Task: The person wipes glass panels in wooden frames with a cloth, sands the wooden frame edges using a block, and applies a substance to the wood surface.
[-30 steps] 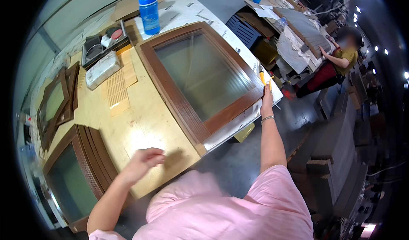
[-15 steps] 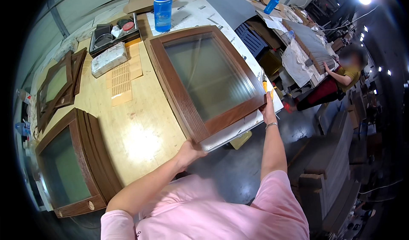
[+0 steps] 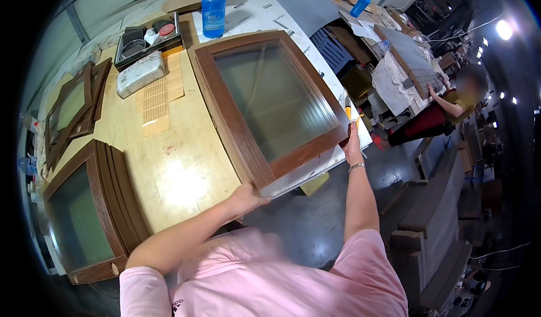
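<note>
Panel point(image 3: 276, 97) lay flat, glass face upward, at the near side of the tabletop point(image 3: 180, 168), partly over the white sheet point(image 3: 248, 10). Its frame was brown and wood-grained, with straight sides, a slightly bowed far rail and mitre-free butt corners at the near end. Its pane was translucent grey-green and carried pale streaks of reflected light. Fine parallel grooves marked the lower left of the frame.

Your left hand point(image 3: 248, 199) was placed at the near left corner of the panel, back of the hand upward, its fingers bent and partly hidden at the edge; whether they were clamped on the frame, you could not tell from this view. Your right hand point(image 3: 352, 145) was clamped on the near right corner, thumb along the outer side and fingers tucked beneath. A yellow-handled tool point(image 3: 348, 112) lay just beyond your right thumb, beside the frame.
</note>
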### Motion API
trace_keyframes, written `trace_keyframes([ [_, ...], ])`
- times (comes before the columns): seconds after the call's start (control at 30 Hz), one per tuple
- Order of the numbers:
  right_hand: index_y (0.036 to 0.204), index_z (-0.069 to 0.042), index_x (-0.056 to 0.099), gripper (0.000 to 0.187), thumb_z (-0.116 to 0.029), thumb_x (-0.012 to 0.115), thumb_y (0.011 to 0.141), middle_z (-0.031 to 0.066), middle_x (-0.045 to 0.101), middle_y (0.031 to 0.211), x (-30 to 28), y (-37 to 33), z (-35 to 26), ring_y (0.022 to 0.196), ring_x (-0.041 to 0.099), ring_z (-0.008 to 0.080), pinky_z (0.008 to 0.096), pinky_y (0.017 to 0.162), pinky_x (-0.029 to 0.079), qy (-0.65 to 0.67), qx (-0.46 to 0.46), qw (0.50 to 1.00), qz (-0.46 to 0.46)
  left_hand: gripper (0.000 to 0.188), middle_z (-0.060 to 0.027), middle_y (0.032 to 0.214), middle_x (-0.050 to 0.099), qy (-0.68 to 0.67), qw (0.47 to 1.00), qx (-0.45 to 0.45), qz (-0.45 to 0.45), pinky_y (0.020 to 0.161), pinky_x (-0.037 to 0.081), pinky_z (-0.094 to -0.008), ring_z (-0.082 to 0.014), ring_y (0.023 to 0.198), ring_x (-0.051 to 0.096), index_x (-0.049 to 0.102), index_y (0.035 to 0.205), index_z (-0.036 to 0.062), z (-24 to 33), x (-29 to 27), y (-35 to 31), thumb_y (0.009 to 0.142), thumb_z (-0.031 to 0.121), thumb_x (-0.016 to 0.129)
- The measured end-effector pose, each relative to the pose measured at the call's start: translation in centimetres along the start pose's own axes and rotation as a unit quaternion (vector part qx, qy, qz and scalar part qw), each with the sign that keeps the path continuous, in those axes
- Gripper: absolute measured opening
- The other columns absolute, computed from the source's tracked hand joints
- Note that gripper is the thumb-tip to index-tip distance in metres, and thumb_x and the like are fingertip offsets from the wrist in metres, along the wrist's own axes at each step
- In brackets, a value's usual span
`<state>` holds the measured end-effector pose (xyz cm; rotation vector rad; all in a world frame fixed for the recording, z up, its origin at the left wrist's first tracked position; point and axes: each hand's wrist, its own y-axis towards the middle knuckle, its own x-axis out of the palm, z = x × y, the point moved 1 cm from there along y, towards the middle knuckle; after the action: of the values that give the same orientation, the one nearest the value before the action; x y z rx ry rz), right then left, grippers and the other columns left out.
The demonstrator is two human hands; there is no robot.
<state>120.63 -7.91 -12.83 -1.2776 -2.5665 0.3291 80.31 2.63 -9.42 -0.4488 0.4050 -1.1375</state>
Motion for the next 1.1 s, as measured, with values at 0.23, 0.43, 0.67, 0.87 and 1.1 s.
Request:
trace_keyframes([
  [0.23,0.146,-0.002,0.043,0.093,-0.078,0.041,0.092,0.0155,0.058,0.135,-0.2,-0.9,0.2,0.12,0.057,0.0286,0.0426,0.099,0.043,-0.069,0.003,0.989,0.131,0.047,-0.0175,0.122,0.067,-0.031,0.998,0.049,-0.009,0.098,0.051,-0.035,-0.024,0.111,0.065,0.057,0.13,-0.0107,4.8,-8.9,-9.2,0.093,0.015,0.069],
  [0.43,0.108,0.0,0.064,0.044,-0.042,0.057,0.098,0.0152,0.068,0.104,-2.6,-6.7,3.3,0.086,0.066,0.0238,0.0364,0.071,0.053,-0.015,-0.055,0.937,0.344,0.038,-0.0166,0.113,0.07,-0.046,0.986,0.09,0.13,0.096,0.052,-0.0335,-0.0216,0.106,0.066,0.06,0.126,-0.0109,5.5,-18.3,-22.1,0.096,0.013,0.064],
  [0.67,0.101,-0.003,0.064,0.011,-0.006,0.055,0.097,0.0074,0.067,0.087,4.2,-21.2,2.2,0.071,0.064,0.0155,0.0257,0.061,0.052,-0.021,-0.145,0.923,0.356,0.032,-0.0114,0.109,0.068,-0.02,0.952,0.14,0.271,0.095,0.051,-0.033,-0.0193,0.102,0.065,0.061,0.122,-0.0075,-2.4,-25.4,-37.2,0.094,0.008,0.062],
  [0.87,0.102,0.0,0.067,0.013,-0.007,0.057,0.098,0.009,0.071,0.09,22.6,-32.8,4.4,0.072,0.067,0.0137,0.0248,0.064,0.057,-0.084,-0.107,0.987,0.084,0.032,-0.0086,0.109,0.067,0.022,0.9,0.169,0.402,0.094,0.05,-0.0308,-0.0162,0.101,0.063,0.062,0.123,-0.0051,-13.6,-33.1,-52.2,0.095,0.01,0.062],
  [1.1,0.118,0.002,0.065,0.037,-0.03,0.062,0.098,0.007,0.07,0.098,46.3,-40.6,5.8,0.085,0.066,0.0139,0.0273,0.076,0.053,-0.235,-0.062,0.947,-0.211,0.027,-0.0074,0.11,0.068,0.1,0.893,0.176,0.402,0.093,0.049,-0.0276,-0.0133,0.104,0.063,0.063,0.12,-0.005,-15.6,-39.8,-56.1,0.096,0.006,0.062],
])
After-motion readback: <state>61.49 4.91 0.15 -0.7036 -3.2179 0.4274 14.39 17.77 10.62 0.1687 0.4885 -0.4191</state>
